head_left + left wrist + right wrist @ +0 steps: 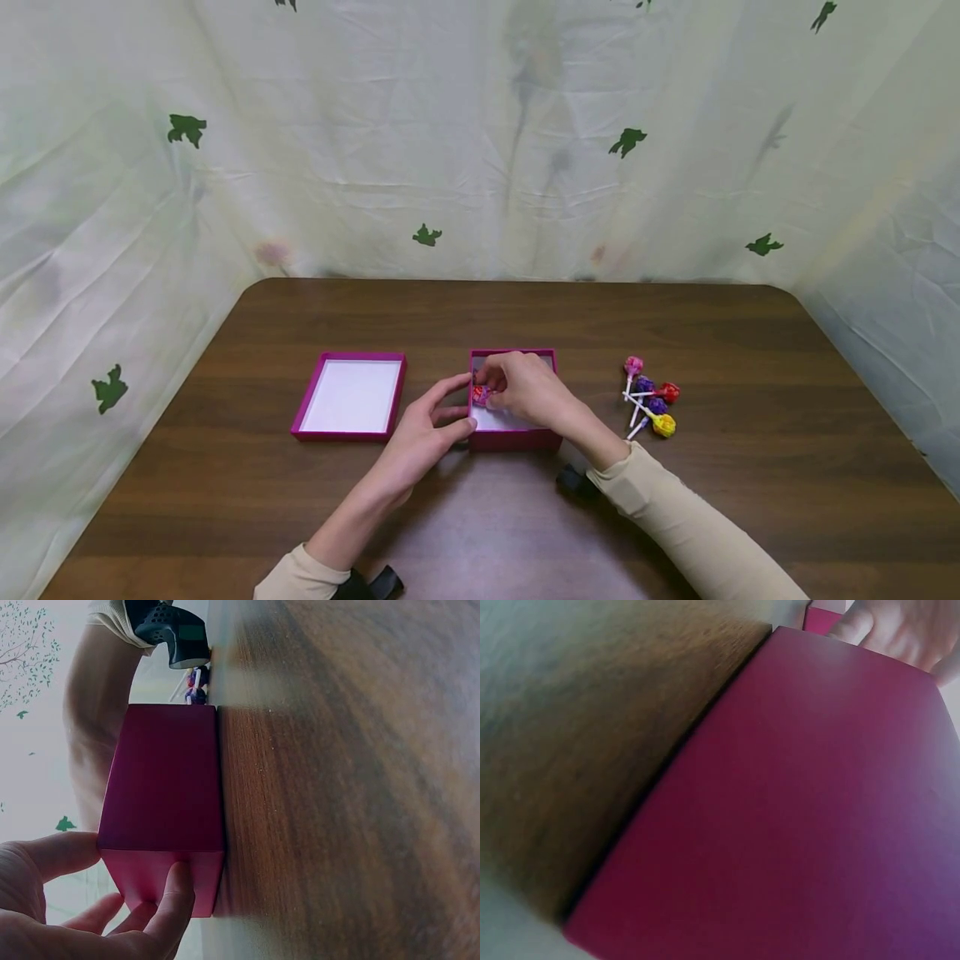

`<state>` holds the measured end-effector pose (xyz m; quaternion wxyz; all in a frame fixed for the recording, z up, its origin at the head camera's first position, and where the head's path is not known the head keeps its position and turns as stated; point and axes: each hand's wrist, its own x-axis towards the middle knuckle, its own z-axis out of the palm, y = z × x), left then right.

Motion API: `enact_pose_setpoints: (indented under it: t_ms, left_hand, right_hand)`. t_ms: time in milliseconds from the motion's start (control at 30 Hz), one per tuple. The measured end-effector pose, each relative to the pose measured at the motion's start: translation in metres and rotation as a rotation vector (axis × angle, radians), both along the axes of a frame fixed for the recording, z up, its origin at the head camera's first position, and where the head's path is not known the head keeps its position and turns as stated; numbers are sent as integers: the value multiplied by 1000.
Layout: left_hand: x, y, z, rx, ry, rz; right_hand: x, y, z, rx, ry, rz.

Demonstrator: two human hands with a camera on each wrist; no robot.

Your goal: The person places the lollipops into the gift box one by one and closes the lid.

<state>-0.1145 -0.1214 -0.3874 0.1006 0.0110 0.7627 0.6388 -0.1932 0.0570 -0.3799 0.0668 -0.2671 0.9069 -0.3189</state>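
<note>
- Resting in the middle of the table (675, 517), the box (514, 439) I'm working in is a small magenta cardboard tray with straight, matte walls and a white floor.
- My right hand (525, 389) is down inside it, fingers curled round a red-wrapped lollipop (480, 394) at the box's left wall; the crinkly wrapper shows just past my fingertips.
- My left hand (420, 437) steadies the box from outside: fingers fairly straight against its left wall, thumb at the near left corner. The left wrist view shows thumb and fingers touching the wall, not wrapped round it.
- From the right wrist view I get only a blurred magenta wall against wood grain, so the grip itself I judge from the head view.
- Lying to the left, apart from the box, is the lid (350, 397): same magenta card, flat and rectangular, white inside facing up.
- To the right of the box sits a loose cluster of lollipops (651, 400), round heads in pink, purple, red and yellow wrappers on thin white sticks, some crossing.
- That table is dark brown wood-grain, smooth, with rounded far corners.
- Around it hangs wrinkled pale cloth (480, 150) printed with small green leaf shapes.
</note>
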Motion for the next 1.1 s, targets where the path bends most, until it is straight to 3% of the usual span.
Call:
enact_pose_setpoints:
  t_ms: [467, 1100]
  left_hand:
    - [1, 0, 1, -11, 1, 3]
    - [0, -1, 2, -13, -13, -4]
  right_hand:
    - [1, 2, 4, 2, -31, 4]
    - [23, 35, 32, -168, 86, 37]
